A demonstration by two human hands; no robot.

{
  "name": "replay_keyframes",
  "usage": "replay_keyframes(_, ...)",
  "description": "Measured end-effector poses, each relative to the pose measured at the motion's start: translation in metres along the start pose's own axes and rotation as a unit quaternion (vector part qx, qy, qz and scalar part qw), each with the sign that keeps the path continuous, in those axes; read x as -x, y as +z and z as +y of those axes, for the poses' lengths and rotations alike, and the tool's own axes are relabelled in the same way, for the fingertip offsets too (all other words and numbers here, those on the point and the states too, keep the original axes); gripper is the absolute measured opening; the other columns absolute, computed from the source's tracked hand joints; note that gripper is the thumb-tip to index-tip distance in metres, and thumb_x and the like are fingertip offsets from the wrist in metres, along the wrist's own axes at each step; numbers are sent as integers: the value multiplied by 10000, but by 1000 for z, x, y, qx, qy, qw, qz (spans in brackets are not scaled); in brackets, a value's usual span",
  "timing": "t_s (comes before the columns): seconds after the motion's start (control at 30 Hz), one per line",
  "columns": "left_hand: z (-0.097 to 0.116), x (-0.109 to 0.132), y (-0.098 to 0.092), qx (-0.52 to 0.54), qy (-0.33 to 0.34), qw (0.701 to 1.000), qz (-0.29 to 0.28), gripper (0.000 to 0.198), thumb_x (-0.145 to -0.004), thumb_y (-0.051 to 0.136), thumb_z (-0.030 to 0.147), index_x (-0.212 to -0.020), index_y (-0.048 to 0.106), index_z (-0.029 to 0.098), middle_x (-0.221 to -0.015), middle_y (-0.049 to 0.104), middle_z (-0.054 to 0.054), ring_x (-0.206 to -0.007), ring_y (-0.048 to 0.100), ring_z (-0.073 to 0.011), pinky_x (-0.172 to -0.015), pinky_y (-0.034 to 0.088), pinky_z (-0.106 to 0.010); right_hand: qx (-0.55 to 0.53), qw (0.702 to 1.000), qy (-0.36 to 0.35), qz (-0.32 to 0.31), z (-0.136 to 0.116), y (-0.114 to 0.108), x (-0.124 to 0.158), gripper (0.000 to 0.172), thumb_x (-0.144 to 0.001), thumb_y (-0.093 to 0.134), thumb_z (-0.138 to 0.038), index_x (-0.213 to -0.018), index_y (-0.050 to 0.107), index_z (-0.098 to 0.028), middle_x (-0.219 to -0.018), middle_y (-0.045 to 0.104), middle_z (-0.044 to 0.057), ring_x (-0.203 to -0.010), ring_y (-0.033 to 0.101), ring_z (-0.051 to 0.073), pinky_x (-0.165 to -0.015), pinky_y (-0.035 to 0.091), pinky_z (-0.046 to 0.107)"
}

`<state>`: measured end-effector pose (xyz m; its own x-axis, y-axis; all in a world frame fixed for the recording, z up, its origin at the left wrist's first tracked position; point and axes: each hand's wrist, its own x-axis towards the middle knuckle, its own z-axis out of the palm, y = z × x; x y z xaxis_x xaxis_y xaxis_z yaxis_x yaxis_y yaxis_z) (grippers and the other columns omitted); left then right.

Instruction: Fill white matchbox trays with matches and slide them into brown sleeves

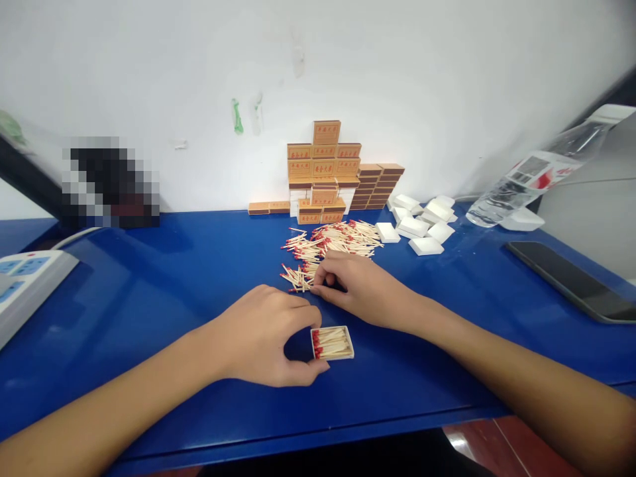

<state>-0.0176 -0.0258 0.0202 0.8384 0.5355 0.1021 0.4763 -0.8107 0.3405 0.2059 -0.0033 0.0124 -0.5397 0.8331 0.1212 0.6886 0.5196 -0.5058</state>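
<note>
My left hand [275, 338] grips a small white matchbox tray [352, 346] between thumb and fingers at its left end. Inside the tray lie red-tipped matches [332, 343], their heads toward the left. My right hand [345, 281] is at the near edge of a loose pile of matches [342, 237], thumb and index finger pinched together. Whether a match is between those fingertips is too small to make out. Part of the pile is hidden behind the right hand.
Stacked orange matchboxes [324, 169] stand against the wall, with more matchboxes [380, 185] beside them. White trays [415, 227] lie scattered at right. A plastic bottle [536, 169] leans behind a phone [571, 278]. A white device with blue keys [30, 278] sits at left on the blue table [199, 265].
</note>
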Motion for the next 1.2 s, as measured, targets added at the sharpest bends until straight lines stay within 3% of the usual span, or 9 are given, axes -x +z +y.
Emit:
replay_keyframes(0.2, -6, 0, -3, -16, -11, 1000, 10, 278, -858, 729, 466, -909, 749, 194, -750, 716, 6, -620, 627, -162, -607, 416, -304, 19, 999, -13, -31, 10, -10, 4, 143, -1018, 588, -255, -889, 599, -192, -937, 647, 53, -806, 562, 175, -711, 391, 306)
replay_keyframes(0.4, -11, -3, -4, -29, -30, 999, 19, 297, -907, 698, 491, -930, 752, 200, -774, 732, 6, -631, 632, -160, -609, 401, -299, 13, 999, -35, -18, 15, -38, 11, 220, -1067, 520, -373, -923, 576, -217, -928, 652, 48, -785, 544, 183, -708, 384, 326)
replay_keyframes(0.53, -14, -4, -3, -39, -52, 998, 27, 295, -913, 698, 480, -942, 752, 191, -764, 725, -4, -645, 654, -172, -606, 401, -297, -4, 998, -21, -61, 8, -51, 17, 252, -1059, 525, -420, -909, 587, -227, -887, 646, 36, -734, 521, 179, -664, 361, 328)
replay_keyframes(0.7, -17, -3, -3, -39, -53, 997, 46, 292, -910, 708, 481, -931, 743, 192, -707, 691, 6, -605, 628, -157, -577, 379, -281, -12, 992, -28, -124, 2, -43, 22, 211, -1050, 550, -393, -940, 620, -228, -937, 671, 39, -739, 554, 175, -661, 372, 323)
replay_keyframes(1.2, -17, -4, -4, -30, -33, 998, 33, 256, -939, 689, 440, -979, 747, 193, -777, 724, 6, -632, 634, -150, -603, 404, -283, 4, 990, -60, -128, -3, -36, 21, 81, -994, 606, -212, -931, 656, -223, -978, 685, 41, -831, 612, 182, -714, 419, 318)
